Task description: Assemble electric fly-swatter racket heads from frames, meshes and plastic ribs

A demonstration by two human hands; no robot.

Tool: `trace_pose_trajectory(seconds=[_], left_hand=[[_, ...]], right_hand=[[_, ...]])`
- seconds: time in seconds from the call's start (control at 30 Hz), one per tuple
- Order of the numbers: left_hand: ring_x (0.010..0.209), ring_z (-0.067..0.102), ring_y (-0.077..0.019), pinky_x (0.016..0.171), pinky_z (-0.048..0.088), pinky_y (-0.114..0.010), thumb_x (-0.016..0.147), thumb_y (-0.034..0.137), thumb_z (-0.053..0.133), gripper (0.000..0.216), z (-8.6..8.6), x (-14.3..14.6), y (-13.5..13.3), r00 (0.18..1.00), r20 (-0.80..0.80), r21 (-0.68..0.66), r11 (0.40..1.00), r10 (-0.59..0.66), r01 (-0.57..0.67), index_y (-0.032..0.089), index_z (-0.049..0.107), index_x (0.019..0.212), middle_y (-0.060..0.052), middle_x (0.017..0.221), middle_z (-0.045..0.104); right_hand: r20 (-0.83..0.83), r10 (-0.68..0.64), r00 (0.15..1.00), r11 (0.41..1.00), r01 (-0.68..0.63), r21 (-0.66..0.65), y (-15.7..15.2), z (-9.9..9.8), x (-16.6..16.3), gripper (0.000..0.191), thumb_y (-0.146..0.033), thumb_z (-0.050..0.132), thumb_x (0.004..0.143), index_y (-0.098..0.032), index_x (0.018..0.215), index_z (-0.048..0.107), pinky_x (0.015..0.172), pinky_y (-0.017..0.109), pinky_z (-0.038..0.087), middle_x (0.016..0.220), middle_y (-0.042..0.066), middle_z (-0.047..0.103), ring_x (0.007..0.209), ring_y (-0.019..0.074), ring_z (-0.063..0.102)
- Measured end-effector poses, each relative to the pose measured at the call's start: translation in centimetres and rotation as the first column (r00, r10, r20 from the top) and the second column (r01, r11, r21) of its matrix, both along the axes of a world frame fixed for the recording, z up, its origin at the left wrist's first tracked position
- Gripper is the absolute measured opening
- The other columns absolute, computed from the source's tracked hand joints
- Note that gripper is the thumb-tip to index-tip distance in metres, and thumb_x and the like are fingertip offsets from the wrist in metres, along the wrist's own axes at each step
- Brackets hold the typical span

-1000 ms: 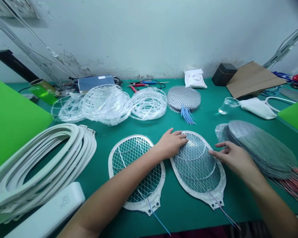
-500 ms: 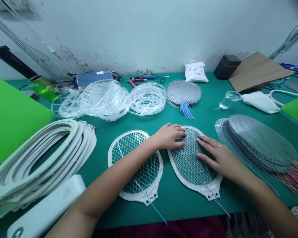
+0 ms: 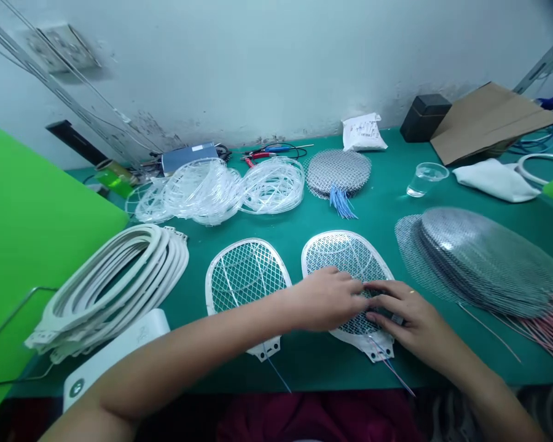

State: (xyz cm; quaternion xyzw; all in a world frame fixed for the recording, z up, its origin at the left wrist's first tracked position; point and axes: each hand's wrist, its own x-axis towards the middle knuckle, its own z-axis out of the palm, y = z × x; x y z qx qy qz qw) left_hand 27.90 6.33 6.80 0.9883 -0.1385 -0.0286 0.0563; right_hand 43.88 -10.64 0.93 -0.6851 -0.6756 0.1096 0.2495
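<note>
My left hand [image 3: 334, 299] is over the right-hand racket frame [image 3: 314, 245], a white oval ring with metal mesh and thin wires at its neck. Its fingers are bent together, and what they pinch, if anything, is hidden. Just to the right, my right hand [image 3: 408, 313] rests on the same mesh with fingers stretched out and apart, fingertips close to the left ones. A small greyish bit shows under its palm, too unclear to name. Another meshed racket frame [image 3: 211, 270] lies to the left, partly behind my left forearm, with a blue wire at its neck.
White empty frames [image 3: 120, 270] are stacked at left beside a white device [image 3: 96, 362]. Clear plastic rings [image 3: 203, 190], a mesh pile with blue wires [image 3: 338, 172] and a plastic cup [image 3: 426, 179] stand behind. Mesh discs with red wires [image 3: 488, 264] lie at right.
My left hand has moved down and right across the frame, its fingers now bent together. My right hand's fingertips have come close to it. The view has shifted slightly.
</note>
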Motion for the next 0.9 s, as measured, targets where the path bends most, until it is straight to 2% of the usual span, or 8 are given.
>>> trace_pose_trajectory(seconds=[0.1, 0.2, 0.3, 0.37, 0.47, 0.67, 0.9], left_hand=[[0.100, 0.060, -0.0200, 0.083, 0.043, -0.032, 0.100, 0.024, 0.051, 0.020, -0.8, -2.2, -1.8, 0.998, 0.036, -0.030, 0.998, -0.048, 0.049, 0.017, 0.064, 0.114, -0.008, 0.113, 0.066], [0.107, 0.059, -0.0219, 0.089, 0.044, -0.033, 0.100, 0.021, 0.050, 0.028, -1.5, -3.2, -2.3, 0.998, 0.050, 0.026, 0.999, -0.043, 0.042, 0.017, 0.058, 0.126, -0.009, 0.121, 0.063], [0.110, 0.057, -0.0244, 0.091, 0.045, -0.036, 0.099, 0.021, 0.049, 0.037, -1.6, -3.3, -2.2, 0.996, 0.043, 0.063, 0.995, -0.084, 0.081, 0.019, 0.051, 0.136, -0.011, 0.128, 0.059], [0.109, 0.057, -0.0252, 0.090, 0.046, -0.037, 0.099, 0.022, 0.049, 0.038, -1.3, -3.0, -2.0, 0.993, 0.028, 0.065, 0.992, -0.115, 0.113, 0.020, 0.051, 0.136, -0.011, 0.129, 0.058], [0.108, 0.056, -0.0255, 0.088, 0.047, -0.037, 0.099, 0.022, 0.047, 0.039, -0.9, -2.8, -1.7, 0.990, -0.005, 0.063, 0.988, -0.143, 0.143, 0.022, 0.050, 0.138, -0.011, 0.130, 0.057], [0.108, 0.053, -0.0269, 0.086, 0.045, -0.038, 0.100, 0.022, 0.041, 0.043, -0.6, -2.6, -1.5, 0.983, -0.063, 0.092, 0.980, -0.170, 0.175, 0.026, 0.044, 0.143, -0.011, 0.132, 0.055], [0.107, 0.053, -0.0270, 0.084, 0.046, -0.038, 0.101, 0.023, 0.039, 0.043, -0.9, -2.8, -1.3, 0.981, -0.038, 0.101, 0.975, -0.193, 0.196, 0.027, 0.044, 0.143, -0.011, 0.134, 0.054]], right_hand=[[0.020, 0.001, 1.000, 1.000, -0.002, 0.031, 0.0, 0.1, -0.1, 0.022, -0.032, 0.053, 0.095, -0.028, 0.105, 0.073, 0.094, 0.044, 0.052, 0.126, 0.006, 0.065, 0.116, 0.0265, 0.061], [0.080, -0.072, 0.994, 0.986, 0.059, 0.154, -1.6, 0.6, -1.3, 0.023, -0.027, 0.052, 0.096, -0.026, 0.110, 0.071, 0.099, 0.048, 0.046, 0.120, 0.007, 0.068, 0.112, 0.0268, 0.062], [0.067, -0.151, 0.986, 0.961, 0.131, 0.243, -4.3, 0.9, -3.3, 0.020, -0.025, 0.058, 0.093, -0.024, 0.109, 0.069, 0.087, 0.044, 0.046, 0.100, 0.007, 0.070, 0.095, 0.0249, 0.065], [0.059, -0.145, 0.988, 0.962, 0.126, 0.244, -5.9, 0.8, -4.7, 0.017, -0.022, 0.059, 0.092, -0.023, 0.107, 0.068, 0.077, 0.040, 0.044, 0.091, 0.006, 0.069, 0.085, 0.0227, 0.063], [0.087, -0.142, 0.986, 0.954, 0.113, 0.277, -7.3, 0.3, -6.5, 0.023, -0.012, 0.051, 0.093, -0.020, 0.108, 0.066, 0.073, 0.037, 0.043, 0.086, 0.005, 0.068, 0.078, 0.0200, 0.060], [0.103, -0.191, 0.976, 0.940, 0.152, 0.304, -7.3, -0.4, -7.8, 0.026, -0.005, 0.049, 0.093, -0.011, 0.114, 0.063, 0.075, 0.038, 0.046, 0.088, 0.010, 0.068, 0.081, 0.0222, 0.060], [0.249, -0.123, 0.961, 0.943, 0.035, 0.331, -7.4, -0.6, -7.6, 0.024, -0.008, 0.050, 0.094, -0.010, 0.114, 0.064, 0.074, 0.037, 0.050, 0.090, 0.010, 0.069, 0.083, 0.0224, 0.061]])
